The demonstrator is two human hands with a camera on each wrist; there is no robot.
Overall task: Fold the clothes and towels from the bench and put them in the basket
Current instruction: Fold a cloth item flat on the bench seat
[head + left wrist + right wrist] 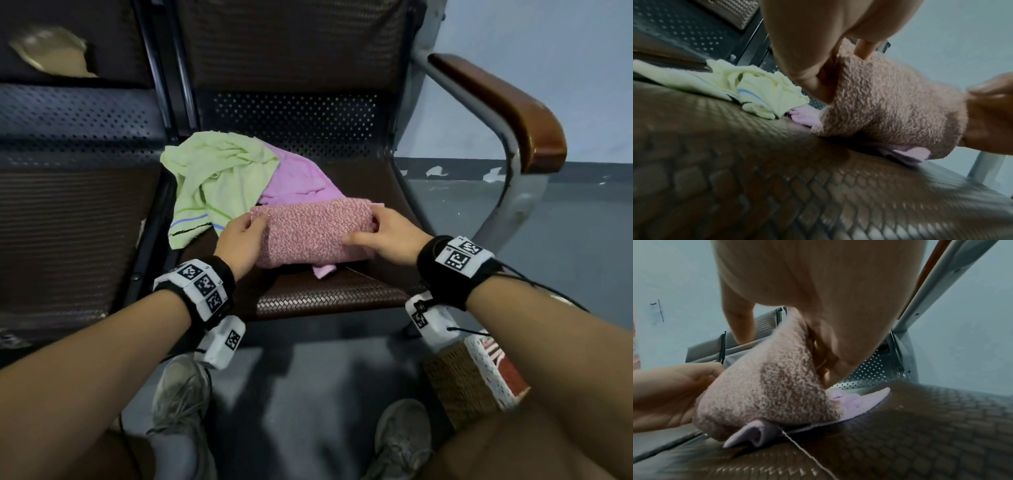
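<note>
A folded pink speckled towel (pixel 310 231) (pixel 890 110) (pixel 764 391) lies on the bench seat (pixel 329 294), partly over a lilac cloth (pixel 301 178) (pixel 855 399). My left hand (pixel 241 240) grips the towel's left end, thumb on top and fingers (pixel 809 76) under the edge. At the other end my right hand (pixel 383 236) grips it, thumb across the front, fingers (pixel 828 360) tucked behind. A crumpled light green towel (pixel 219 178) (pixel 756 91) with blue and green stripes lies behind, to the left. The woven basket (pixel 476 373) with a white lining stands on the floor at lower right.
The seat's brown woven pad (pixel 777 178) has a perforated metal back (pixel 294 116). A wooden armrest (pixel 507 109) on a grey metal frame curves along the right side. Another seat (pixel 68 212) adjoins on the left. Grey shoes (pixel 181 394) stand on the dark floor below.
</note>
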